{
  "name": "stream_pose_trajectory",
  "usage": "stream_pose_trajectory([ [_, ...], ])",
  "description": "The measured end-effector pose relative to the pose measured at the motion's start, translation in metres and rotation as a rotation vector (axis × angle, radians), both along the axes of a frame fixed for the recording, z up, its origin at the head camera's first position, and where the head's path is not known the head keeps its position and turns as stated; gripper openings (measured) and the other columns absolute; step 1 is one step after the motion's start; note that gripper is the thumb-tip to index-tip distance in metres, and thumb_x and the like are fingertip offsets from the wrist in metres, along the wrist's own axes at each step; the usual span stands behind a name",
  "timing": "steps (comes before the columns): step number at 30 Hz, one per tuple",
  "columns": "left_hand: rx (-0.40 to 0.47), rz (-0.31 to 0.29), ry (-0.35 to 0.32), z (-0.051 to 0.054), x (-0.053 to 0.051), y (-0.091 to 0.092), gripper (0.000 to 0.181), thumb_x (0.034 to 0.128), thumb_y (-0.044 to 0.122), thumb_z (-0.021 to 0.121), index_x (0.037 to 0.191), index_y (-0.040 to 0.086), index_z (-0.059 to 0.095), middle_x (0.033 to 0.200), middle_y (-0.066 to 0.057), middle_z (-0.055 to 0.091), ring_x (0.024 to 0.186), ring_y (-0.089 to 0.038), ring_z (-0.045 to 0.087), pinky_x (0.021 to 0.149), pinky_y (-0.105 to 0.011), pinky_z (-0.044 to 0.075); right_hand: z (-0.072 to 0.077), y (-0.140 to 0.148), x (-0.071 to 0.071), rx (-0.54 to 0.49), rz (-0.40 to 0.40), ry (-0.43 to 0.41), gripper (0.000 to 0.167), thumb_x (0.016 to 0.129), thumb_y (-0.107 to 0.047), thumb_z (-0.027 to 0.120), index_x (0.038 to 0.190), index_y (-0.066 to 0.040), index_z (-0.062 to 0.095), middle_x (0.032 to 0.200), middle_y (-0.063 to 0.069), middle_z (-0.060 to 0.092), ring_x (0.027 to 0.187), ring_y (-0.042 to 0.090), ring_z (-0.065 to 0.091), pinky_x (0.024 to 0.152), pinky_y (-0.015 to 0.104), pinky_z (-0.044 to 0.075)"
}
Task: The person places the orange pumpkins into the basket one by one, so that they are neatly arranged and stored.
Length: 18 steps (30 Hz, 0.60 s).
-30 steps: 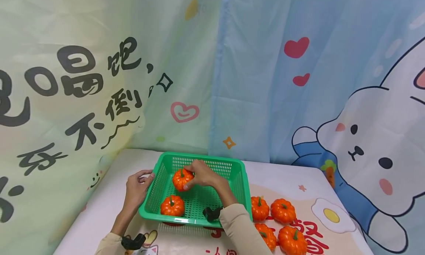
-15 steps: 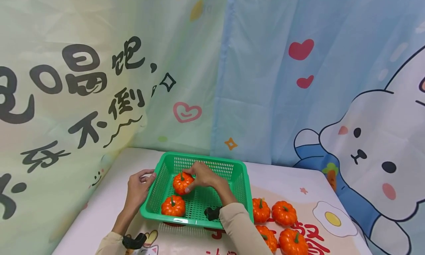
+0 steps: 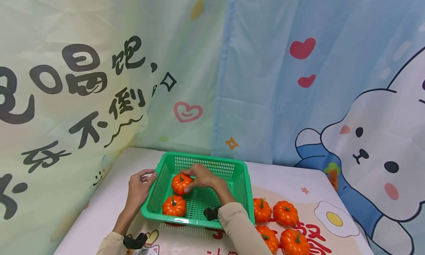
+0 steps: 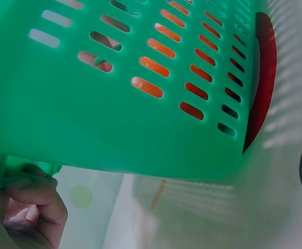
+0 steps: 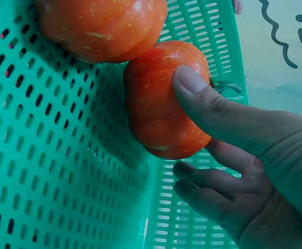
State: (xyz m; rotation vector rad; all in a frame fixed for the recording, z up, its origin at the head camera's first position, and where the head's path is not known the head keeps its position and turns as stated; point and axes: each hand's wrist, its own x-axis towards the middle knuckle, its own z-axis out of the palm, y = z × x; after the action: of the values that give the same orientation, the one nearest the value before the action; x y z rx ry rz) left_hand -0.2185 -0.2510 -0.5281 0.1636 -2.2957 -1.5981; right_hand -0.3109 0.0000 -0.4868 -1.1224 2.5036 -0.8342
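Right hand point(image 3: 204, 177) pinches pumpkin point(image 3: 179, 185), fingers part-curled; mesh floor point(image 3: 196, 204) lies open rightward. Left hand point(image 3: 141, 185) grips green basket point(image 3: 186, 221) by its left edge. Printed curtain point(image 3: 252, 100) behind table point(image 3: 139, 159)

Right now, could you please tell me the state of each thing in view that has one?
Green slotted plastic basket: upright, partly filled.
Far orange ribbed pumpkin: in the basket, pinched, stem up.
Near orange ribbed pumpkin: in the basket, unheld, stem up.
Four orange ribbed pumpkins: outside the basket, unheld.
Left hand: holding the basket's left rim.
Right hand: pinching the far pumpkin.
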Motion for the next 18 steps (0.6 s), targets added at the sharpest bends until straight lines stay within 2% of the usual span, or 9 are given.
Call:
stream_pose_trajectory([
  [5, 0.011, -0.002, -0.008, -0.0003, 0.0017, 0.0008, 0.026, 0.1069, 0.014, 0.071, 0.125, -0.005, 0.076, 0.073, -0.017, 0.075, 0.053, -0.006, 0.066, 0.056, -0.022, 0.053, -0.0038, -0.0002, 0.0007, 0.002, 0.012, -0.045, 0.070, 0.084, -0.010, 0.095, 0.147, -0.001, 0.065, 0.153, 0.016, 0.063, 0.105, 0.035, 0.074, 0.073, 0.022, 0.040],
  [8, 0.011, -0.002, -0.010, 0.0000, 0.0021, 0.0012, 0.026, 0.1070, 0.014, 0.070, 0.125, -0.005, 0.076, 0.073, -0.017, 0.075, 0.054, -0.006, 0.066, 0.057, -0.022, 0.054, -0.0053, 0.0003, 0.0015, 0.010, 0.011, -0.059, 0.071, 0.085, -0.010, 0.094, 0.149, -0.001, 0.064, 0.154, 0.016, 0.063, 0.099, 0.026, 0.072, 0.072, 0.022, 0.039],
  [10, 0.009, -0.001, -0.008, 0.0001, 0.0018, 0.0010, 0.026, 0.1071, 0.014, 0.070, 0.125, -0.005, 0.076, 0.074, -0.017, 0.075, 0.054, -0.006, 0.066, 0.057, -0.022, 0.054, -0.0063, 0.0006, 0.0014, 0.016, 0.016, -0.059, 0.071, 0.086, -0.010, 0.093, 0.150, -0.001, 0.062, 0.148, 0.019, 0.068, 0.083, 0.020, 0.062, 0.071, 0.023, 0.038],
  [13, 0.011, -0.004, -0.003, 0.0008, 0.0015, 0.0007, 0.027, 0.1073, 0.014, 0.070, 0.125, -0.005, 0.076, 0.074, -0.018, 0.075, 0.054, -0.007, 0.067, 0.057, -0.022, 0.055, -0.0066, 0.0007, 0.0010, 0.024, 0.020, -0.053, 0.072, 0.086, -0.010, 0.093, 0.150, 0.000, 0.062, 0.141, 0.022, 0.072, 0.075, 0.014, 0.052, 0.069, 0.022, 0.037],
  [15, 0.011, -0.004, 0.000, 0.0010, 0.0012, 0.0003, 0.027, 0.1072, 0.014, 0.070, 0.125, -0.005, 0.076, 0.073, -0.018, 0.075, 0.054, -0.007, 0.066, 0.057, -0.022, 0.054, -0.0068, 0.0005, 0.0005, 0.031, 0.023, -0.050, 0.072, 0.087, -0.011, 0.093, 0.151, 0.000, 0.061, 0.140, 0.022, 0.072, 0.077, 0.019, 0.058, 0.070, 0.023, 0.038],
  [16, 0.012, -0.005, 0.003, 0.0014, 0.0014, 0.0002, 0.027, 0.1073, 0.015, 0.070, 0.125, -0.005, 0.076, 0.073, -0.017, 0.075, 0.054, -0.007, 0.066, 0.057, -0.022, 0.054, -0.0067, 0.0005, 0.0003, 0.034, 0.022, -0.049, 0.072, 0.087, -0.011, 0.093, 0.151, -0.001, 0.061, 0.141, 0.021, 0.072, 0.083, 0.023, 0.065, 0.071, 0.024, 0.041],
  [18, 0.015, -0.005, 0.004, 0.0015, 0.0012, 0.0001, 0.027, 0.1074, 0.015, 0.070, 0.125, -0.005, 0.076, 0.074, -0.018, 0.075, 0.054, -0.008, 0.066, 0.057, -0.022, 0.054, -0.0067, 0.0003, 0.0002, 0.046, 0.021, -0.039, 0.071, 0.088, -0.013, 0.093, 0.151, -0.002, 0.062, 0.151, 0.016, 0.067, 0.109, 0.031, 0.074, 0.079, 0.025, 0.050],
])
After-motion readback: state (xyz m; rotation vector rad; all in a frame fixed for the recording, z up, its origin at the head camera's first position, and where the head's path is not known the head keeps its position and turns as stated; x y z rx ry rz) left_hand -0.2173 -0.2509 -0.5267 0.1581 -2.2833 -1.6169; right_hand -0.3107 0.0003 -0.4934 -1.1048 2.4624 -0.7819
